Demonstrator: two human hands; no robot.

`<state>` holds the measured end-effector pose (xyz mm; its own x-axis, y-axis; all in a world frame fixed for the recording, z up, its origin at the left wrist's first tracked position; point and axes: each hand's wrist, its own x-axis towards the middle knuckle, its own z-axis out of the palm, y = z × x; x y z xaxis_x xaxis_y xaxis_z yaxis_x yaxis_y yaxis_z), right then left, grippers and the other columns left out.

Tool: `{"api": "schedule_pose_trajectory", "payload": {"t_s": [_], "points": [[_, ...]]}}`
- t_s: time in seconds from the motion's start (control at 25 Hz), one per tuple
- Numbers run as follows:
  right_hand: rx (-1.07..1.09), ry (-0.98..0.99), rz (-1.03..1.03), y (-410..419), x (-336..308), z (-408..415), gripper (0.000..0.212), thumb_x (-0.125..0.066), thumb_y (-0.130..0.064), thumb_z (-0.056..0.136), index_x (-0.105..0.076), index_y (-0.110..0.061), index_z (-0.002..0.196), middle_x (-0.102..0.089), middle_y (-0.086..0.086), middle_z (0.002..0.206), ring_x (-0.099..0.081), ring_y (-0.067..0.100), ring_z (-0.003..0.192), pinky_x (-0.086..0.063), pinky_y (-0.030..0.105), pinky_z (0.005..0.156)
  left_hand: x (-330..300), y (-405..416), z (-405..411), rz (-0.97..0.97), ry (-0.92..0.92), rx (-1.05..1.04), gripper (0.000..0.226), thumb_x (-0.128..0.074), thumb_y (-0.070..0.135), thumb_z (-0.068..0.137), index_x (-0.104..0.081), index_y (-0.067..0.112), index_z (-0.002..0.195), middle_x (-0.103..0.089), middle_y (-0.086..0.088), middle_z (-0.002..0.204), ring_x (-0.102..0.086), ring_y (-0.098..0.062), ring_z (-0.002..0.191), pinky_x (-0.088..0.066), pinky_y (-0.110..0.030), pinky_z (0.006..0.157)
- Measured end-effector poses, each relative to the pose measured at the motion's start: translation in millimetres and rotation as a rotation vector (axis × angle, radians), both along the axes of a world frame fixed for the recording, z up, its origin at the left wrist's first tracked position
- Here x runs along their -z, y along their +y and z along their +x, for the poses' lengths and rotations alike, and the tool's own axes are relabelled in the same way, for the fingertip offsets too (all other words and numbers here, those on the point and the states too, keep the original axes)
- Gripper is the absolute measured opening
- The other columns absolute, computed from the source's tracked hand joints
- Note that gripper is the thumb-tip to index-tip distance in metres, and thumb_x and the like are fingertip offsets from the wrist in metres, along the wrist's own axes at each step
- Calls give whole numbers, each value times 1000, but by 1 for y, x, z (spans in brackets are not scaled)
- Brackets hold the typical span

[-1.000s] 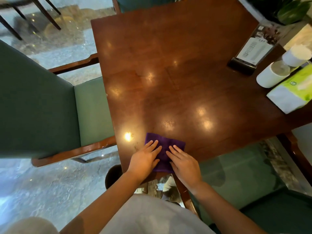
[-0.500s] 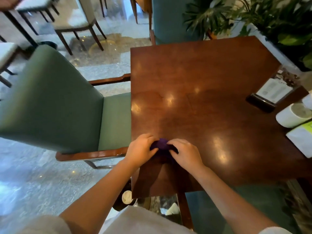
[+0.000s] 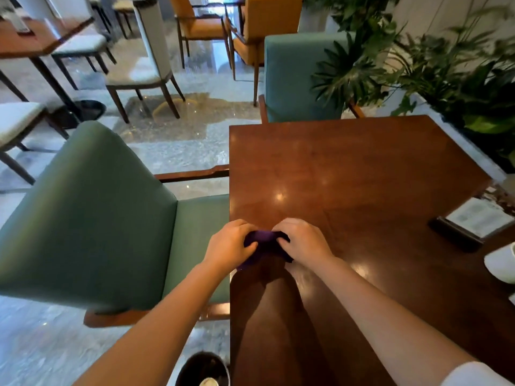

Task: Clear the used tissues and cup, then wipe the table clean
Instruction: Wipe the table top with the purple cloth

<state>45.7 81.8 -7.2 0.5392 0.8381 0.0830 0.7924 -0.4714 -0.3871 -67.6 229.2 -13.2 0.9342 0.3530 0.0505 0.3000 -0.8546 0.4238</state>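
A purple cloth (image 3: 263, 237) is bunched up at the left edge of the dark wooden table (image 3: 348, 174). My left hand (image 3: 230, 245) grips its left side and my right hand (image 3: 302, 240) grips its right side, so most of the cloth is hidden under my fingers. A white cup (image 3: 501, 264) stands at the table's right edge, cut off by the frame. Below the table's near left corner sits a dark bin (image 3: 203, 369) with something pale inside.
A green armchair (image 3: 92, 218) stands against the table's left side and another green chair (image 3: 295, 76) at the far end. A menu stand (image 3: 471, 222) sits on the right of the table. Plants (image 3: 459, 73) line the right side. More chairs and tables stand behind.
The cloth lay flat under both hands a second ago; now both hands hold it bunched. The view has lifted, showing more of the room and less of the table's right side.
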Motion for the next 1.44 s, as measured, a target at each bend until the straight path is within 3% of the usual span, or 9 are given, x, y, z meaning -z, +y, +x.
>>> {"api": "schedule_pose_trajectory", "payload": {"t_s": [0.24, 0.56, 0.76, 0.84, 0.92, 1.0, 1.12, 1.32, 1.44], "points": [[32, 12, -69, 57, 14, 58, 24, -53, -19, 89, -61, -21, 112, -63, -4, 112, -54, 15, 107, -46, 29, 83, 19, 59, 66, -39, 31, 12, 32, -62, 30, 84, -61, 24, 115, -61, 5, 113, -54, -14, 105, -47, -30, 80], [-12, 111, -178, 64, 81, 83, 25, -53, -17, 89, -59, -17, 113, -62, 1, 115, -54, 20, 110, -48, 35, 88, 82, 63, 90, -61, 146, 22, 36, -61, 32, 85, -59, 23, 120, -60, 4, 118, -53, -17, 111, -49, -35, 83], [-66, 130, -260, 55, 99, 74, 38, -52, -21, 91, -50, -16, 129, -51, 1, 136, -41, 17, 128, -31, 28, 105, 99, 60, 79, -2, 160, 104, 43, -67, 28, 82, -60, 15, 122, -62, -4, 124, -57, -25, 114, -44, -33, 92], [-86, 109, -291, 54, 104, 71, 47, -52, -23, 92, -40, -17, 137, -38, 0, 147, -27, 14, 137, -22, 25, 110, 103, 59, 77, 37, 216, 132, 51, -63, 30, 85, -50, 16, 133, -50, -5, 139, -46, -22, 128, -34, -35, 104], [-114, 56, -328, 53, 106, 72, 54, -50, -26, 94, -30, -17, 143, -27, 0, 153, -16, 14, 141, -17, 27, 112, 107, 57, 73, 104, 351, 148, 61, -50, 37, 93, -25, 21, 146, -22, -1, 155, -20, -17, 142, -16, -42, 113], [-147, -6, -387, 49, 106, 74, 57, -44, -31, 96, -19, -18, 146, -16, 0, 156, -8, 16, 143, -13, 33, 114, 108, 54, 69, 178, 485, 152, 63, -33, 43, 97, 0, 26, 148, 4, 1, 158, 3, -16, 145, -3, -50, 114], [-139, -24, -457, 43, 110, 72, 58, -36, -35, 98, -7, -23, 148, -4, -3, 158, 1, 16, 144, -8, 40, 115, 109, 50, 68, 199, 572, 152, 62, -22, 47, 98, 15, 30, 145, 17, 1, 156, 14, -16, 143, 5, -56, 111], [-101, -20, -511, 50, 100, 66, 56, -37, -32, 98, -12, -22, 147, -10, 2, 157, -3, 20, 144, -7, 46, 115, 99, 49, 74, 229, 623, 166, 63, -25, 47, 98, 8, 28, 147, 8, -2, 158, 7, -19, 144, 3, -58, 112], [-44, 0, -459, 48, 76, 66, 48, -42, -29, 96, -29, -20, 142, -32, 7, 149, -23, 23, 139, -16, 46, 113, 76, 42, 79, 212, 508, 139, 55, -33, 42, 97, -20, 21, 146, -29, -10, 151, -25, -24, 139, -18, -49, 110]]}}
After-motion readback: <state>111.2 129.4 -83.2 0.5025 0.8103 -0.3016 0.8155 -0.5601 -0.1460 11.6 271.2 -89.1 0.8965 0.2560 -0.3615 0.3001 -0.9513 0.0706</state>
